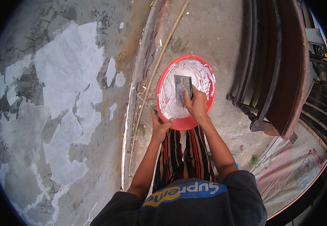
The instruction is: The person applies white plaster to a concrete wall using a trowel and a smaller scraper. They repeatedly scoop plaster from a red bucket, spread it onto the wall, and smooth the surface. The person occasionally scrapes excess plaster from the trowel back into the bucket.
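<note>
A red plastic basin (pixel 185 122) holds pale white paste, with more smeared up its inner sides. My right hand (pixel 196 103) is closed on a flat rectangular metal trowel (pixel 182 83) over the paste inside the basin. My left hand (pixel 160 126) grips the basin's rim at the lower left, its thumb over the edge. A thin tool (pixel 145 102) juts out beside its fingers; whether that hand holds it too, I cannot tell. Below the basin show my legs in striped trousers (pixel 167 158).
A grey surface (pixel 16 120) with white patches fills the left, bordered by a narrow ledge and a long bamboo pole (pixel 169 35). At right stands dark curved wooden furniture (pixel 288 67) with rails. A stained sheet (pixel 280 165) lies at lower right on the concrete ground (pixel 212 34).
</note>
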Motion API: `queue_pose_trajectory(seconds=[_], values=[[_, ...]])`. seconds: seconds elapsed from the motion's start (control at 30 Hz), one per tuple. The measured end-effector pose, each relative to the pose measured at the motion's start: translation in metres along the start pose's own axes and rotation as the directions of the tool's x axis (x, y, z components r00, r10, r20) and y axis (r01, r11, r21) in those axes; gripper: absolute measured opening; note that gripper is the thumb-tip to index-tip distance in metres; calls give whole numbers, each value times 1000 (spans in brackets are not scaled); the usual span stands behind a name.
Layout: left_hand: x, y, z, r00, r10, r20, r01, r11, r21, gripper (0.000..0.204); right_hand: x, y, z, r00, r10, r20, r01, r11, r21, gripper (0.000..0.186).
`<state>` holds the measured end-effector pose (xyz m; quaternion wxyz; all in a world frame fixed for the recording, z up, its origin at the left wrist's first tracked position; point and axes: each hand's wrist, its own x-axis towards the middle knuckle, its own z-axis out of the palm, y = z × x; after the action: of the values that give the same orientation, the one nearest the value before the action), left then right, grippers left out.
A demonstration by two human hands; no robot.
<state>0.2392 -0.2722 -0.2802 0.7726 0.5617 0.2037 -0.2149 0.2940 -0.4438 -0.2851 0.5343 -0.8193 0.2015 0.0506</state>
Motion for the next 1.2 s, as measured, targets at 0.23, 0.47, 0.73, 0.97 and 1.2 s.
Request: queue_pose_trajectory(seconds=[0.23,0.47,0.73,0.97,1.2], values=[[2,1,-4,1000,-22,3,22,999,35,83,1,-2,3,1000,-14,4,15,1000,-21,18],[10,7,-3,998,-53,22,52,998,43,80,8,5,4,998,-9,69,9,1000,-10,19],[13,3,2,998,-59,25,57,996,63,79,1,8,11,997,-77,-22,78,996,35,16],[14,4,15,998,-49,41,46,995,83,76,8,16,-5,996,52,-75,-48,998,50,18],[12,4,17,994,-104,39,100,992,76,78,8,22,3,989,53,-137,-40,994,100,19]])
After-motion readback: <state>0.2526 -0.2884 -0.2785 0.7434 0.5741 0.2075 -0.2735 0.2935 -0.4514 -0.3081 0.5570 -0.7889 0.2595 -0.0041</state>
